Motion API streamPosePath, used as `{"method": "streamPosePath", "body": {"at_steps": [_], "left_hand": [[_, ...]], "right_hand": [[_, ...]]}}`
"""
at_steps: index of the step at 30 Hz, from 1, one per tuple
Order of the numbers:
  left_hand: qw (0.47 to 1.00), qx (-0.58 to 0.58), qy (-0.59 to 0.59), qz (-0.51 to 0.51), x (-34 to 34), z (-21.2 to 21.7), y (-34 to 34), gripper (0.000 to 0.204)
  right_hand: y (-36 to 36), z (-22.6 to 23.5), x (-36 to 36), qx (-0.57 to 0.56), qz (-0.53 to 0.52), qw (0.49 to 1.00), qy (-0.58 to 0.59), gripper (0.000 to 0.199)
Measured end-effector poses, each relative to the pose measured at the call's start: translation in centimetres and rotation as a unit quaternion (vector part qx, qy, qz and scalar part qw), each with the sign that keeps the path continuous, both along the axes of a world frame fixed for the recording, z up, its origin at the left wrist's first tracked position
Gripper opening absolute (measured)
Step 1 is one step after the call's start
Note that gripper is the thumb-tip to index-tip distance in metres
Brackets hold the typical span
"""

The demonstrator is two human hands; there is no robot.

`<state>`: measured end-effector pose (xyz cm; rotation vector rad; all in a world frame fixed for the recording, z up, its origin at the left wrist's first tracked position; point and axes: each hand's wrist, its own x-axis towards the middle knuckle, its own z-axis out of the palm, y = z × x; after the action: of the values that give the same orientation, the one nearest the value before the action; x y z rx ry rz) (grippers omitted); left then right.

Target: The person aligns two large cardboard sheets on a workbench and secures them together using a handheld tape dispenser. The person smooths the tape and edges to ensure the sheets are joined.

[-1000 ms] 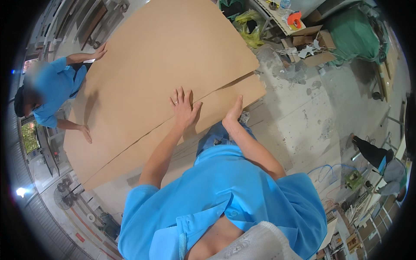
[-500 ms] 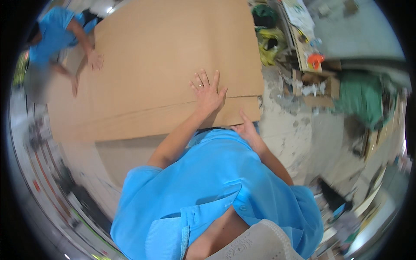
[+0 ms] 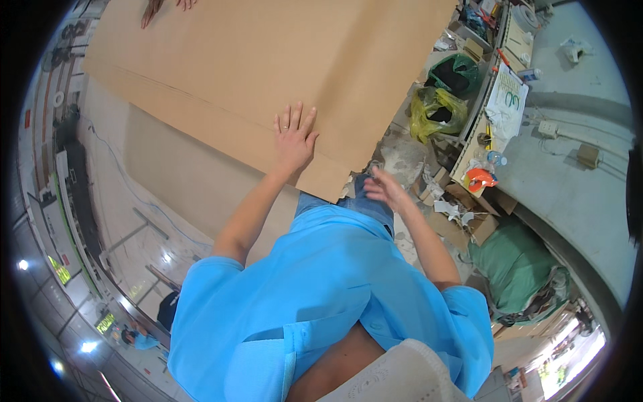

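A large brown cardboard sheet (image 3: 254,60) stretches out in front of me, with a crease line running along its near side. My left hand (image 3: 295,144) lies flat on the sheet near its right end, fingers spread and a ring on one of them. Off the sheet's near right corner, my right hand (image 3: 388,190) is in the air with its fingers apart, touching nothing that I can see. At the far left edge of the view, a co-worker's hands (image 3: 153,12) rest on the cardboard, partly cut off.
To the right, a green bag (image 3: 455,72) and a yellow plastic bag (image 3: 439,114) sit by a long bench (image 3: 469,151). Scraps and an open carton (image 3: 483,228) lie below it, beside a green sack (image 3: 519,264). A cable (image 3: 120,161) runs across the floor at left.
My view has turned, so the sheet now slants down to the right. My right hand has come away from the sheet's edge; my left hand remains flat on it.
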<state>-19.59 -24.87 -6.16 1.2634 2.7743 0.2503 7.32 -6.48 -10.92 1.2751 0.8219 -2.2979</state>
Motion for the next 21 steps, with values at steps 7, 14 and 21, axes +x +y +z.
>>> {"method": "streamPosePath", "body": {"at_steps": [7,14,21], "left_hand": [[0.999,-0.023,-0.022,0.02,0.1,0.5,0.2,0.061],[0.997,-0.015,-0.002,0.076,1.4,0.0,0.4,0.062],[0.939,0.016,0.034,0.342,5.0,-0.7,1.5,0.086]], "right_hand": [[13.1,-2.7,-12.3,0.158,-0.12,0.979,0.039,0.066],[17.6,-6.5,-19.1,0.144,-0.03,0.989,0.001,0.049],[18.7,-6.9,-19.3,0.067,-0.014,0.985,0.161,0.05]]}}
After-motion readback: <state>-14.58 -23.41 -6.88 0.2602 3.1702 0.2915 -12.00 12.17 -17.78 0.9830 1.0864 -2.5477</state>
